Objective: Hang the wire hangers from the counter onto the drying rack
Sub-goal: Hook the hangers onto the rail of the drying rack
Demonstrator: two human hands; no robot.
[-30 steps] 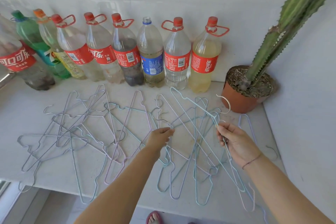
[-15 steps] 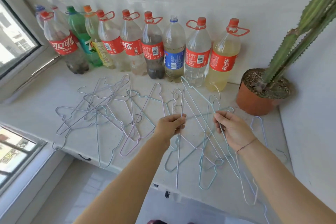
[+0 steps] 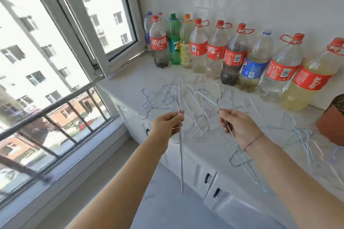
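Head view | left hand point(image 3: 167, 124) grips upright hanger point(image 3: 181, 163) | right hand point(image 3: 240, 128) grips tilted hanger point(image 3: 247, 163) | both over counter point(image 3: 128, 87) edge, floor point(image 3: 163, 210) open below.

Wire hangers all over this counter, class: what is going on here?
A person stands at a white counter beside a window. The left hand grips one wire hanger, seen edge-on and held off the counter. The right hand grips a second hanger. More hangers lie tangled on the counter before a row of bottles. No drying rack is in view.
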